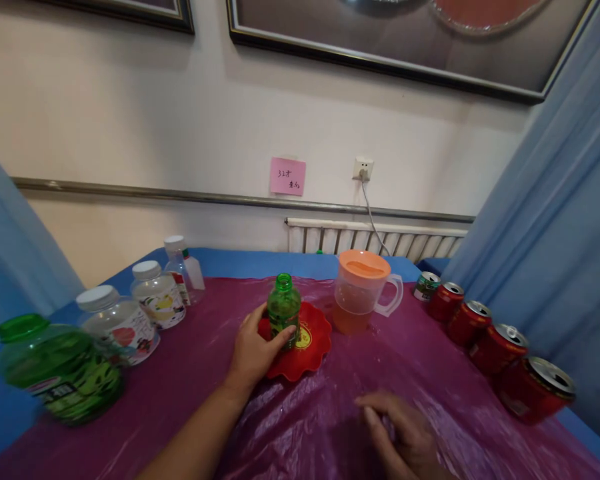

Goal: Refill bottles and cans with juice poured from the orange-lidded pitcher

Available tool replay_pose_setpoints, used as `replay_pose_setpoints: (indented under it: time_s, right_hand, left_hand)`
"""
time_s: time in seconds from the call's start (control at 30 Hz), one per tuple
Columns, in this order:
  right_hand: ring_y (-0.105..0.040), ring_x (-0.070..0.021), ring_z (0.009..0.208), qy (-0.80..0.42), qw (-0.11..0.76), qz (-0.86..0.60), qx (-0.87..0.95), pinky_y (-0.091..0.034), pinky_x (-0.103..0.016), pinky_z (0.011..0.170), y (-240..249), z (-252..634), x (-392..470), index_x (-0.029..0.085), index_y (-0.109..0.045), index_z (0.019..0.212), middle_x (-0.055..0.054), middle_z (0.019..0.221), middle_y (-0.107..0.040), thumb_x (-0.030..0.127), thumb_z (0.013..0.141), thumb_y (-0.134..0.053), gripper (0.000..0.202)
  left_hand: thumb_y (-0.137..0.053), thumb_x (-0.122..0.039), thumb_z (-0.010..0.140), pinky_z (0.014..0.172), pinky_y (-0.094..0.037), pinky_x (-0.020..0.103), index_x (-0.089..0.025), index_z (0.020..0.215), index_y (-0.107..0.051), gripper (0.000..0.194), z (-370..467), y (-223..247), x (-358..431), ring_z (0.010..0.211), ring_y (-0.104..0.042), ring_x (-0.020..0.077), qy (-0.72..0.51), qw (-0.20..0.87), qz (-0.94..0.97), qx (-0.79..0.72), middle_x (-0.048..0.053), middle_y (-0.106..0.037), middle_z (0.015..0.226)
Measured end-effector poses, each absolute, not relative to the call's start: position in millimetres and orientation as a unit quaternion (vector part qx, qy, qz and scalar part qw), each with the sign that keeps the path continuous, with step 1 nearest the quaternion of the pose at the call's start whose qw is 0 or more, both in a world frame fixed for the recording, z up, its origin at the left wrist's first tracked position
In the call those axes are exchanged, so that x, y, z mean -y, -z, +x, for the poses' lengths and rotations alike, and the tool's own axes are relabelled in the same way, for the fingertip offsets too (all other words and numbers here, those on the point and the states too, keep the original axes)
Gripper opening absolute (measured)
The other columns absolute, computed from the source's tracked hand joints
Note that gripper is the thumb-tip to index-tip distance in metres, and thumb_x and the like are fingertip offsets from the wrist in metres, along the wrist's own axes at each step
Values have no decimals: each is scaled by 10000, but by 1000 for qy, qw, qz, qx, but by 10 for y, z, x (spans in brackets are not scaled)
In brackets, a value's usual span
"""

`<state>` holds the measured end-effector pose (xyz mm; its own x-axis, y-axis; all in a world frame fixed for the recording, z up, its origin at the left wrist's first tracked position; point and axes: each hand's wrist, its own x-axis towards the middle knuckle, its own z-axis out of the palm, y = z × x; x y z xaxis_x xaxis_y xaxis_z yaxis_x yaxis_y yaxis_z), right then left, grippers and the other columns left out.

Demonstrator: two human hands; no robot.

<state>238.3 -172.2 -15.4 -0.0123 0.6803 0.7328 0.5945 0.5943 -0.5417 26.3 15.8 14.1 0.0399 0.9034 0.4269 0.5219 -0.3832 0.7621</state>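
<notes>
A small green plastic bottle (284,308), without a cap, stands upright on a red scalloped plate (316,353) with a yellow emblem in its middle. My left hand (255,347) is closed around the bottle's lower part from the left, thumb across its front. Low in the view, my right hand (400,427) hovers over the purple sheet with loosely bent fingers and holds nothing I can see; it is slightly blurred. Behind the plate to the right is a clear plastic pitcher (356,303) with an orange lid and orange liquid inside.
At left stand a large green bottle (65,380), clear jars with white lids (123,330) and a clear bottle (180,270). Several cans (497,350) line the right side. A purple plastic sheet (190,373) covers the blue table. Behind are a wall and a radiator (340,237).
</notes>
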Motion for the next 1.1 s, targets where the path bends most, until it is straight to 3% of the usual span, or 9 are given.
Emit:
replay_pose_setpoints:
  time_s: [0.13,0.2,0.27,0.33,0.47,0.63,0.77,1.1]
  right_hand:
    - [-700,-191,933,-17,606,-522,600,-579,-278,774,65,2721,1627,251,-631,1206,-92,1102,-694,244,954,-595,254]
    - [-650,-219,1092,-37,654,-552,516,-570,-336,871,1,2958,1422,246,-569,1300,-126,1287,-604,358,935,-638,388]
    - [-613,-245,1164,-73,695,-572,429,-545,-383,931,-81,3201,1138,233,-522,1331,-136,1343,-563,503,871,-692,560]
    - [-615,-264,1135,-122,703,-604,354,-524,-399,941,-167,3404,836,213,-574,1237,-125,1270,-614,641,745,-754,677]
    - [-649,-242,860,-179,688,-599,368,-535,-375,806,-273,3579,391,180,-684,873,-69,883,-710,768,623,-758,642]
    - [-462,-121,509,-206,713,-563,364,-419,-264,515,-272,3512,188,218,-505,612,53,534,-489,811,693,-675,622]
    - [-319,-82,434,-214,723,-552,356,-302,-240,429,-334,3453,140,249,-372,577,102,482,-334,790,689,-703,645]
    - [-292,-60,413,-224,675,-552,434,-252,-227,391,-1128,3571,301,222,-452,562,93,474,-365,701,623,-831,614]
  left_hand:
    - [-777,-529,688,975,-524,475,-204,1209,-667,624,266,-135,-136,1088,-693,324,-448,214,706,-506,117,-746,1181]
    - [-777,-521,692,976,-519,478,-199,1203,-674,613,270,-134,-135,1083,-693,324,-443,218,708,-505,120,-749,1179]
    - [-777,-503,694,980,-515,478,-195,1211,-674,610,269,-127,-143,1087,-692,324,-440,223,708,-504,124,-749,1187]
    - [-782,-485,692,995,-507,482,-194,1221,-671,614,261,-112,-158,1109,-685,328,-440,225,711,-501,126,-744,1210]
    - [-795,-473,682,1017,-490,498,-195,1225,-672,623,232,-69,-185,1134,-675,340,-440,211,712,-505,129,-741,1223]
    - [-788,-481,707,1021,-479,477,-187,1266,-651,646,220,-6,-188,1144,-668,328,-432,204,721,-502,140,-730,1230]
    - [-796,-448,721,1015,-470,463,-208,1253,-661,599,226,40,-176,1137,-660,324,-421,188,733,-500,123,-731,1216]
    - [-814,-404,720,969,-474,452,-247,1193,-696,512,224,8,-153,1071,-673,324,-415,157,741,-504,94,-755,1133]
